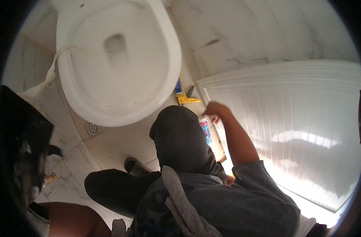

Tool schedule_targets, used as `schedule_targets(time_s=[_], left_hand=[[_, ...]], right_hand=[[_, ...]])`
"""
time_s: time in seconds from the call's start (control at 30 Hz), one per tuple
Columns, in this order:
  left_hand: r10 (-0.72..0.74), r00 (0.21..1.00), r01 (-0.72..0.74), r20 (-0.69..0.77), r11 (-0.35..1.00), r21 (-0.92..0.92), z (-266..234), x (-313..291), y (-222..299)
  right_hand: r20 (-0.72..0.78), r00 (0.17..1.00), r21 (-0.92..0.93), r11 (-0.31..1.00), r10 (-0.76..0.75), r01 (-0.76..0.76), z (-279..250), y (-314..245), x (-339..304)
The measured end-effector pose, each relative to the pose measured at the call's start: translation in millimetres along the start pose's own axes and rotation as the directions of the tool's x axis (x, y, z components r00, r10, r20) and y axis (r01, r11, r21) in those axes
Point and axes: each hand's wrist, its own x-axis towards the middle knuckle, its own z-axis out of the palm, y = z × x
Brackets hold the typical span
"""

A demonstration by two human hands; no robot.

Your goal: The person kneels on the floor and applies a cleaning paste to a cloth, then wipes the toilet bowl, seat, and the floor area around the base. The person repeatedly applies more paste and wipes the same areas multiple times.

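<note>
My right hand reaches down past my right knee, its fingers curled and somewhat blurred. Right beside it is the top of a bottle with a blue and pink label, near the floor between my knee and a white panel. Whether my fingers touch the bottle, or hold something small, I cannot make out. At the lower left only part of my left arm shows; the left hand is out of view. In front of me stands a white toilet bowl with a pale, twisted strip hanging over its left rim into it.
A yellow tool with a blue part lies on the tiles right of the bowl. The white ribbed panel leans along the right. A round floor drain sits left of the bowl's front. Something black and glossy fills the left edge.
</note>
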Motion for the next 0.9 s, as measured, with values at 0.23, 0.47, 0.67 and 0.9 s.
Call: schedule_targets(time_s=[0.23,0.47,0.67,0.9], left_hand=[[-0.285,0.95,0.31,-0.131,0.914,0.261,-57,-112,-90],[-0.415,0.888,0.455,-0.199,0.854,0.251,-51,-192,-107],[-0.494,0.842,0.532,-0.217,0.825,0.191,-14,-222,-122],[-0.529,0.82,0.568,-0.217,0.798,0.202,-8,-233,-130]], right_hand=[[0.039,0.999,-0.3,0.954,-0.002,0.013,128,78,105],[0.057,0.992,-0.217,0.968,-0.116,0.126,146,123,106],[0.087,0.992,-0.201,0.973,-0.093,0.109,126,136,110],[0.061,0.995,-0.129,0.988,-0.076,0.084,124,144,112]])
